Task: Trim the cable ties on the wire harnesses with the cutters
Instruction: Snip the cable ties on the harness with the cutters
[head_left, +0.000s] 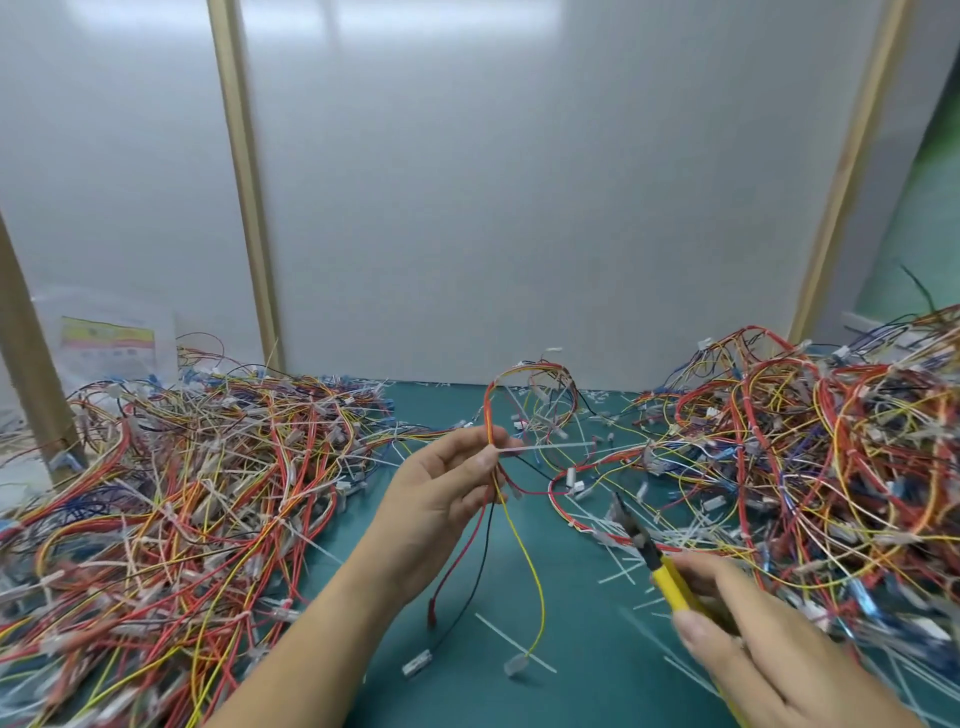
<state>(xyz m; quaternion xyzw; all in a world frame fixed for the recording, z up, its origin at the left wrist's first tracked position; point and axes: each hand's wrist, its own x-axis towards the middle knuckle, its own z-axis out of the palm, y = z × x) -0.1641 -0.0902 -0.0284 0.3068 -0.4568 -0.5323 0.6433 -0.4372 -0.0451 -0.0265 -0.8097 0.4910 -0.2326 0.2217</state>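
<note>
Yellow cutters (669, 576) and harness (487, 410) in separate hands (441, 499) (753, 644)

Teal-green table top (587, 696), matte finish. Closed off along the far edge by an upright white panel (519, 208), smooth and slightly glossy. Divided by a tan left post (241, 187) and a tan right post (852, 171), both slanted in view; thicker outer post (31, 374) at the far-left corner. Soft reflection of overhead light (322, 13) across the panel's top. Green surface (930, 197) beyond the right post. Clear bag with yellow printed label (106, 343) against the panel, far-left corner.
</note>
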